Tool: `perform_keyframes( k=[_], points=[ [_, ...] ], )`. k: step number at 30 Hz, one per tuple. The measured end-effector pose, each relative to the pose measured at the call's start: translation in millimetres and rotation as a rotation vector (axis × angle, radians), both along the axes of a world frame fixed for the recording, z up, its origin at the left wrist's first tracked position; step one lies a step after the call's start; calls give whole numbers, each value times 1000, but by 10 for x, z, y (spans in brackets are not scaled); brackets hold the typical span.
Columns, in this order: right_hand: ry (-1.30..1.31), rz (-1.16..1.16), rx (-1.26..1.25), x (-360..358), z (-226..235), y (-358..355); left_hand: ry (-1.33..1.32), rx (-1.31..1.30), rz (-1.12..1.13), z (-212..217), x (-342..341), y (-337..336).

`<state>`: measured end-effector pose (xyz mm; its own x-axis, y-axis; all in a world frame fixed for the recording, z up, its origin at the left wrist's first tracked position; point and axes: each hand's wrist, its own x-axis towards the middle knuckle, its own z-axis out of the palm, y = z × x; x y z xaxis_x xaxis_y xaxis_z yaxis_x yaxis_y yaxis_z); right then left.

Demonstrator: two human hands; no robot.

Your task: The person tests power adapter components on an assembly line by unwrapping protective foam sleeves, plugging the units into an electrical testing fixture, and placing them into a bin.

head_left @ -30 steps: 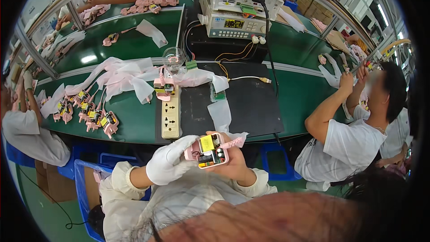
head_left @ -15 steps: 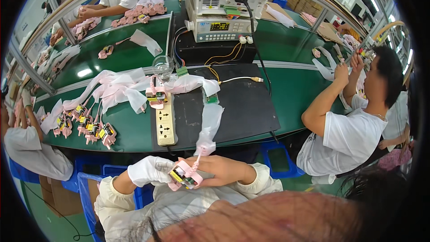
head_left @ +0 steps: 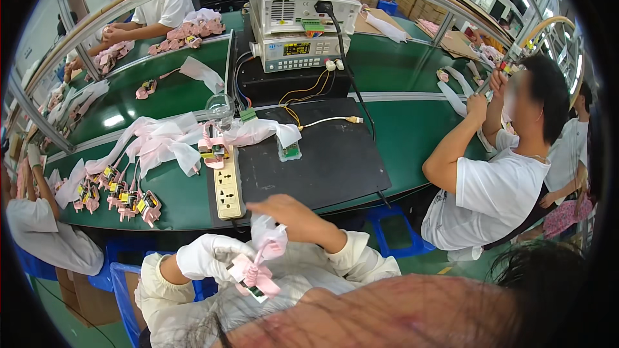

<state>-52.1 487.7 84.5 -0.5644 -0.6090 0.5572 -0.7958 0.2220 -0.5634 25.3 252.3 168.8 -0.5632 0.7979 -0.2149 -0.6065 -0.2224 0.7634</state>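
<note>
One pink plug [head_left: 256, 277] was pinched in your left hand [head_left: 210, 257]; how your right hand [head_left: 295, 217] gripped, I could not tell

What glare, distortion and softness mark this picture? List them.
Head view: white glare on the far green tabletop; head view: fisheye distortion bows the front edge of the near green tabletop; head view: dark foreground hair looks soft.

The gloved left grip [head_left: 207, 258] holds a pink plug unit [head_left: 256, 276] near the bare right grip [head_left: 293, 217].
</note>
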Motion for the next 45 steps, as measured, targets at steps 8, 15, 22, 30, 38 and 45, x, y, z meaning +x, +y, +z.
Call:
perform_keyframes(
  k=[8,15,22,30,38,45],
  points=[
    [-1454,422,-859,80,-42,124,111,-79,289,55,-244,-133],
    [-1816,708,-1408,-202,20,319,339,-305,646,-584,-655,-331],
    [-1655,624,-1071,-110,-15,258,226,-151,792,-961,-693,-363],
    [-1224,682,-209,4,3,497,381,-460,779,-951,-571,-433],
    [-941,138,4,-83,55,708,377,-496,827,-928,-521,-355],
    [-628,-286,-154,-205,150,772,365,-415,933,-960,-533,-272]
  ],
)
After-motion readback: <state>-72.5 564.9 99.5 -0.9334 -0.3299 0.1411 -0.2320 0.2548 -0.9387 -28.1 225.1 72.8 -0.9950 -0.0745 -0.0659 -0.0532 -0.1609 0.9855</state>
